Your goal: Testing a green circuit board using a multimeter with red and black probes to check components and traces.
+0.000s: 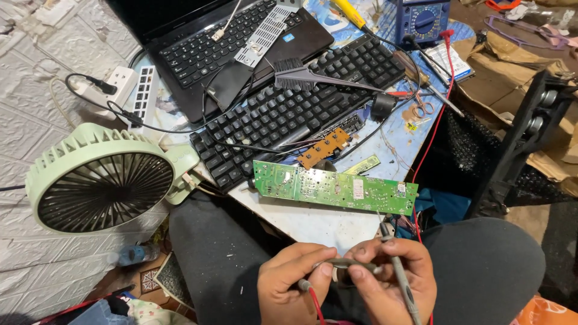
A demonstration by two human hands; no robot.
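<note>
My left hand point(293, 283) and my right hand point(391, 280) meet low in the view, over my lap. Both pinch a small grey part point(349, 263) between thumbs and fingertips. A red wire point(315, 299) runs down from my left hand's fingers. My right hand also holds a thin grey probe point(402, 283), which points up toward a long green circuit board point(334, 187) lying on the table's front edge just above my hands.
A black keyboard point(301, 108), a black laptop point(223, 42), a black brush point(313, 78), a small brown board point(324, 147) and a blue multimeter point(424, 18) crowd the table. A pale green fan point(99, 177) stands left. A black speaker frame point(518, 138) stands right.
</note>
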